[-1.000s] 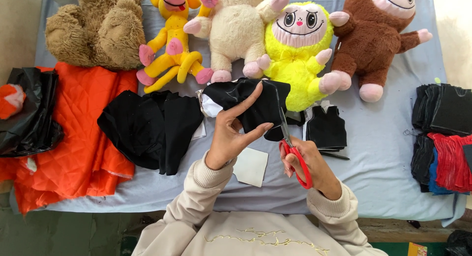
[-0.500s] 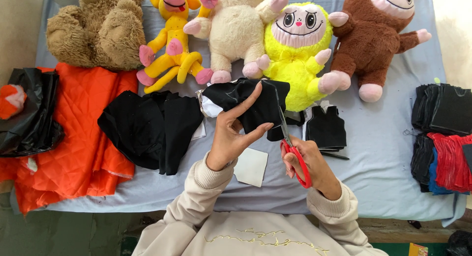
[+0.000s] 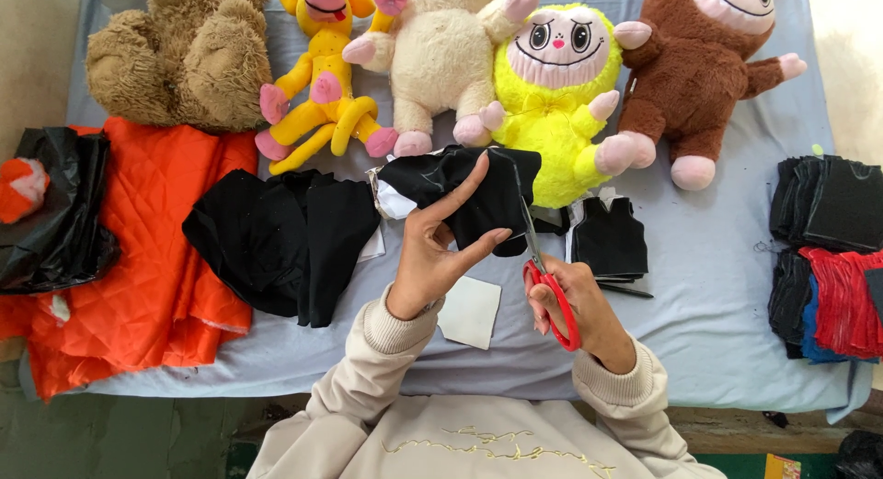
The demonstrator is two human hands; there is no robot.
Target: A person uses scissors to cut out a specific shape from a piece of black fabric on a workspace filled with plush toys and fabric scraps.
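My left hand (image 3: 440,247) holds up a piece of black fabric (image 3: 469,189) above the pale blue table cover, thumb and fingers pinching its lower edge. My right hand (image 3: 575,306) grips red-handled scissors (image 3: 544,275), whose blades point up into the right edge of that fabric. A small white paper piece (image 3: 470,312) lies on the cover between my wrists. A small black vest-shaped garment (image 3: 608,241) lies just right of the scissors.
Several plush toys line the far side: a brown bear (image 3: 184,56), a yellow figure (image 3: 324,84), a cream one (image 3: 441,56), a bright yellow one (image 3: 552,84), a brown monkey (image 3: 704,65). Orange quilted cloth (image 3: 156,258), black cloth (image 3: 280,240), stacked fabric pieces (image 3: 828,249).
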